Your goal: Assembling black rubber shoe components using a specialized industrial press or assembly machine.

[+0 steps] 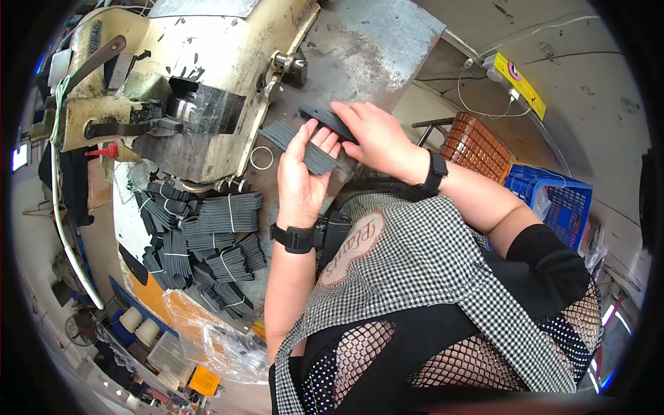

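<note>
My left hand [302,181] is turned palm up, with its thumb and fingers around a flat bundle of dark grey strips [280,134]. Its fingertips come close to my right hand [382,136], whose fingers are closed over a darker, rounded stack of strips [325,120]. How many pieces that stack has, I cannot make out. A loose pale rubber band [261,158] lies on the metal tabletop [360,52] left of my left hand. Beyond it, several banded bundles of grey strips [223,214] are heaped together.
A cream-coloured machine [221,41] with a lever [97,62] stands at the upper left. A red-tipped bottle [114,151] is beside it. Clear plastic film [221,339] hangs at the lower left. On the right are a brown woven chair back [477,146] and a blue crate [560,207].
</note>
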